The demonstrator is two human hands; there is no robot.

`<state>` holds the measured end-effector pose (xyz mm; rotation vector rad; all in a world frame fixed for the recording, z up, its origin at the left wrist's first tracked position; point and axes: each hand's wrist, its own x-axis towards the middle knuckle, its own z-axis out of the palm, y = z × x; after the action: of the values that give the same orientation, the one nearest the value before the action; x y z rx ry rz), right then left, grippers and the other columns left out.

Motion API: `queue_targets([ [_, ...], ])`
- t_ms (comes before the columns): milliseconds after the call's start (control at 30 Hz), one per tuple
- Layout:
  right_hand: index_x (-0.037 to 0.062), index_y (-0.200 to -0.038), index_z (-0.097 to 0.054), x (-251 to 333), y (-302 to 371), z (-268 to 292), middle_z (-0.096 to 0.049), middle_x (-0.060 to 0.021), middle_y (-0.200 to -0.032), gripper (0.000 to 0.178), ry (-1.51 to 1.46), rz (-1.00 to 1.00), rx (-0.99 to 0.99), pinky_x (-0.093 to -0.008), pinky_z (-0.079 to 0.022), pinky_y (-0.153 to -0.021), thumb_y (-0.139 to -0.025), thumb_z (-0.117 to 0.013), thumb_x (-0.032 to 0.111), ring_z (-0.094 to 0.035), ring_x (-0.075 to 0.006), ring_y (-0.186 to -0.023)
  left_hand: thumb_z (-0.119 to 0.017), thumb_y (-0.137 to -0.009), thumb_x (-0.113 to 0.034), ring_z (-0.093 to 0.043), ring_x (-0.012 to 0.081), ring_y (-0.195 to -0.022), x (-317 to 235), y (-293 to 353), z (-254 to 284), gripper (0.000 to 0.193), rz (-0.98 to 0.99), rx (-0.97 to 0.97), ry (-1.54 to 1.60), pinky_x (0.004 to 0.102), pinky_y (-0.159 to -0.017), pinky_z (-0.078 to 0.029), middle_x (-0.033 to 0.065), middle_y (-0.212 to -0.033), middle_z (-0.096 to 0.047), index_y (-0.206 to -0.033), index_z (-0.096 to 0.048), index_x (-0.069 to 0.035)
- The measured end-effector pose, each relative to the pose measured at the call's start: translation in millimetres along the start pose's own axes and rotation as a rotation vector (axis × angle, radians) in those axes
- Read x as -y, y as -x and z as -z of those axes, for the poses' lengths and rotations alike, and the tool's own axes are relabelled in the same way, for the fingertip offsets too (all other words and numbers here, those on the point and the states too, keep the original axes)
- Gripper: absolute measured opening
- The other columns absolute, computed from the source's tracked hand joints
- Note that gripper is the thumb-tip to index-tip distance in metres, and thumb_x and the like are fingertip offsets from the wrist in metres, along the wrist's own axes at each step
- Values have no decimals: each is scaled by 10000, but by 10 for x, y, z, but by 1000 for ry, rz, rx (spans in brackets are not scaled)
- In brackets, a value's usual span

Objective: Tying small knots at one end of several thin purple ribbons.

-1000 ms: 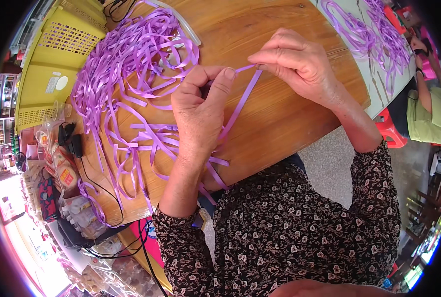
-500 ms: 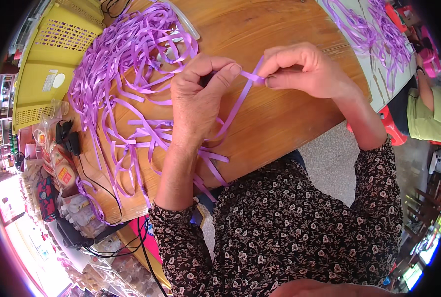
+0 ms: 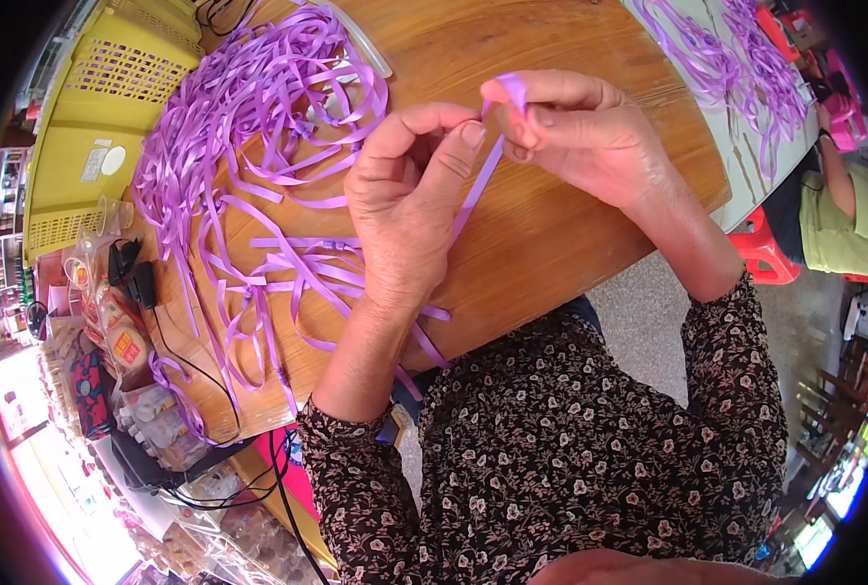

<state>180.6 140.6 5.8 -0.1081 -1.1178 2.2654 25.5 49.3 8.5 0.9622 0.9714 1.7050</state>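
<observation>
A narrow purple ribbon (image 3: 480, 185) runs between my two hands above the wooden table. My left hand (image 3: 410, 180) pinches it between thumb and forefinger. Close beside it, my right hand (image 3: 580, 127) has a short piece of the ribbon folded over its forefinger, with the thumb pressed below. The ribbon's lower length slants down behind my left hand and wrist. Several loose purple ribbons (image 3: 297, 268), some with small knots, lie next to my left forearm. A large tangled heap of purple ribbons (image 3: 258, 88) spreads behind them at the far left.
A yellow perforated crate (image 3: 73, 175) stands at the left edge of the wooden table (image 3: 551, 39). Dark cables, a plastic cup and bags crowd the near left corner. More purple ribbons (image 3: 736, 68) lie on a white table at the far right, near a person in a light green top (image 3: 844, 229).
My right hand has turned and risen slightly, and the ribbon's end now folds over its forefinger instead of crossing flat between the hands. My left hand stays pinched, shifted slightly right.
</observation>
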Motion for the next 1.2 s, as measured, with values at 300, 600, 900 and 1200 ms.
queue_targets([
  [300, 41, -1066, -654, -25, -29, -116, -613, -34, -839, 298, 1252, 370, -84, -239, -461, -666, -776, -639, -27, -579, -133, -769, -625, -838, 7, -538, 50, -793, 68, 70, -67, 136, 27, -74, -37, 187, -723, -449, 4, -885, -611, -973, -613, 12],
  [600, 42, -981, -632, -116, -80, -182, -599, -44, -769, 267, 1652, 646, -57, -248, -446, -618, -731, -660, -50, -560, -170, -678, -623, -843, -20, -531, 40, -760, 62, 73, -22, 89, 103, -139, -44, 166, -674, -429, -3, -845, -614, -928, -626, 6],
  [900, -8, -996, -600, -9, -105, -155, -631, -26, -893, 173, 673, -34, -132, -231, -467, -770, -823, -610, -20, -579, -83, -882, -570, -862, -62, -375, 53, -564, -52, 74, -102, 120, 237, -213, 89, 188, -527, -274, -19, -674, -513, -921, -610, 35],
  [1200, 32, -956, -642, -52, -110, -127, -599, -53, -846, 209, 1649, 610, 21, -302, -453, -688, -756, -624, -26, -564, -202, -766, -606, -871, -109, -450, 2, -620, -21, 76, -33, 107, 271, -174, -36, 152, -502, -338, -35, -738, -567, -908, -613, -9],
])
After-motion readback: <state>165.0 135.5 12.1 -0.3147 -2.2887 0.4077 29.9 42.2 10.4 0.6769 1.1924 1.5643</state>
